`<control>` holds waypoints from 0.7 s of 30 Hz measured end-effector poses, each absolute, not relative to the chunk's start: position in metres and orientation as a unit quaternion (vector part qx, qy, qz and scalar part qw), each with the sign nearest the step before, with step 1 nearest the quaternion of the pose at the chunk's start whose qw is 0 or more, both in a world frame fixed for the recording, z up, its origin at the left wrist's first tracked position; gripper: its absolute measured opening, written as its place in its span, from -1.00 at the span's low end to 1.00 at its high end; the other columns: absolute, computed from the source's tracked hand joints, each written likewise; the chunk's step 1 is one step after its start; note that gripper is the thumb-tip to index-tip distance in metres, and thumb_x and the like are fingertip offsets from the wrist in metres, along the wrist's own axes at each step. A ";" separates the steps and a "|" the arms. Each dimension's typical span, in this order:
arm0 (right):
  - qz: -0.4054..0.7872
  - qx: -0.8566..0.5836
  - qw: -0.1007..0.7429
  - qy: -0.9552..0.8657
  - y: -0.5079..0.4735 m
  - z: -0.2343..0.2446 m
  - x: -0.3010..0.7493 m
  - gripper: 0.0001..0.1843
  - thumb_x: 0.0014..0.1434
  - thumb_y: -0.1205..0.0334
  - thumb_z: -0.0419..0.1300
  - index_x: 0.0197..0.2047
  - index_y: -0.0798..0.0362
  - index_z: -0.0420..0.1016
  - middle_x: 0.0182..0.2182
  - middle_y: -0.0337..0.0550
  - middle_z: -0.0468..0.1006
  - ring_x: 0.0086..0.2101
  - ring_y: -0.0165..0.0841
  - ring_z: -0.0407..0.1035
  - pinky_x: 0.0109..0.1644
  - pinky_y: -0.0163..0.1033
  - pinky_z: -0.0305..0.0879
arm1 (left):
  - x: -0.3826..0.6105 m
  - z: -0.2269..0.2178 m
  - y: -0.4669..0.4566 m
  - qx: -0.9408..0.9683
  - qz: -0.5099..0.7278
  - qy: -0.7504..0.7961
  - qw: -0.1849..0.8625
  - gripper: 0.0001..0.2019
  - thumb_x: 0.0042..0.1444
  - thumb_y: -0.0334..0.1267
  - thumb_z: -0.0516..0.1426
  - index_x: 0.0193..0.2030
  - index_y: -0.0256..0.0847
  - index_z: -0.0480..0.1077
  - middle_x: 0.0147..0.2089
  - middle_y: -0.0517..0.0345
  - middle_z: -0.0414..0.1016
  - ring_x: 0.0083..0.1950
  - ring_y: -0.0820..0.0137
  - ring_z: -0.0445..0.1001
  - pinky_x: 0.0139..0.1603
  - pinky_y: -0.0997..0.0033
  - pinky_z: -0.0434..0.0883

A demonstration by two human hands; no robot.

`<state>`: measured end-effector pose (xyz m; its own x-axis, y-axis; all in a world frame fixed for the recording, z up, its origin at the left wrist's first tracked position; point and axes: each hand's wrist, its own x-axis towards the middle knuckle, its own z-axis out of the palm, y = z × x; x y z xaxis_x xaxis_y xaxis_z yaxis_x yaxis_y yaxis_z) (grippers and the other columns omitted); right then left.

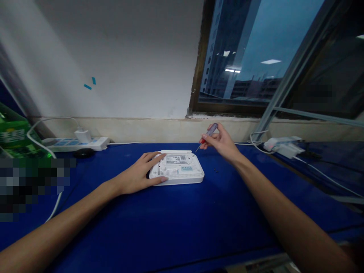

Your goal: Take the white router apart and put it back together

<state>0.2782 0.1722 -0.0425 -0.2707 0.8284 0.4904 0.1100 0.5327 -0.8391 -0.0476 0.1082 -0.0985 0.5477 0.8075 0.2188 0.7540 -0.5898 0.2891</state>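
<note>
A white router-like box [182, 168] lies upside down on the blue table [170, 220], its label facing up. My left hand [140, 174] rests on the box's left side, fingers stretched over its top and front edge. My right hand [220, 142] pinches a small screwdriver [206, 137] with a clear purple handle. The screwdriver's tip points down at the box's far right corner.
A white power strip [76, 143] with a plugged charger lies at the back left by the wall. Two tiny dark screws [216, 170] lie right of the box. White adapters and cables [283, 146] sit at the right under the window. A green package [14, 136] stands far left.
</note>
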 end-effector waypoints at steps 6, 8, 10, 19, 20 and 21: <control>0.323 -0.351 0.528 -0.703 0.181 -0.055 0.275 -0.46 0.12 -0.12 0.36 -0.13 -0.07 0.11 -0.42 -0.23 0.58 -0.45 -0.30 0.55 -0.36 -0.19 0.48 | -0.047 -0.098 0.108 0.874 0.164 0.449 0.089 -0.17 0.25 0.30 0.05 0.53 0.04 -0.12 0.55 0.01 -0.06 0.51 -0.02 -0.03 0.46 -0.16 0.07; 0.320 -0.357 0.524 -0.704 0.183 -0.056 0.277 -0.46 0.12 -0.13 0.35 -0.14 -0.07 0.11 -0.42 -0.24 0.58 -0.45 -0.31 0.55 -0.36 -0.19 0.49 | -0.047 -0.097 0.107 0.874 0.166 0.447 0.089 -0.17 0.25 0.31 0.05 0.53 0.05 -0.12 0.55 0.02 -0.06 0.51 -0.03 -0.02 0.46 -0.17 0.08; 0.321 -0.358 0.523 -0.704 0.184 -0.057 0.277 -0.46 0.12 -0.14 0.35 -0.14 -0.07 0.11 -0.43 -0.25 0.58 -0.46 -0.32 0.55 -0.37 -0.20 0.48 | -0.047 -0.096 0.107 0.874 0.163 0.449 0.088 -0.16 0.25 0.31 0.05 0.53 0.02 -0.12 0.55 0.00 -0.06 0.51 -0.02 -0.02 0.46 -0.16 0.07; 0.335 -0.374 0.466 -0.728 0.183 -0.066 0.272 -0.47 0.12 -0.14 0.33 -0.15 -0.07 0.10 -0.40 -0.20 0.62 -0.44 -0.32 0.56 -0.33 -0.18 0.50 | -0.048 -0.100 0.109 0.877 0.174 0.442 0.075 -0.17 0.24 0.31 0.05 0.53 0.06 -0.12 0.54 0.00 -0.03 0.50 -0.07 0.01 0.44 -0.21 0.11; 0.333 -0.372 0.469 -0.729 0.184 -0.066 0.272 -0.48 0.13 -0.14 0.33 -0.15 -0.07 0.11 -0.39 -0.20 0.61 -0.44 -0.32 0.56 -0.33 -0.18 0.50 | -0.048 -0.100 0.109 0.877 0.173 0.442 0.076 -0.16 0.24 0.31 0.05 0.53 0.06 -0.12 0.54 0.00 -0.04 0.50 -0.06 0.01 0.44 -0.21 0.11; 0.329 -0.370 0.477 -0.727 0.184 -0.065 0.272 -0.48 0.13 -0.14 0.33 -0.14 -0.07 0.11 -0.40 -0.21 0.61 -0.45 -0.33 0.56 -0.34 -0.19 0.50 | -0.048 -0.099 0.109 0.876 0.170 0.444 0.078 -0.16 0.24 0.31 0.05 0.53 0.05 -0.12 0.54 -0.01 -0.04 0.50 -0.06 0.00 0.44 -0.20 0.10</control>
<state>0.2724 0.1839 -0.0654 -0.2721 0.8507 0.4498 0.2239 0.5106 -0.8302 -0.0476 0.1088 -0.0990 0.5477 0.8049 0.2284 0.7517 -0.5933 0.2882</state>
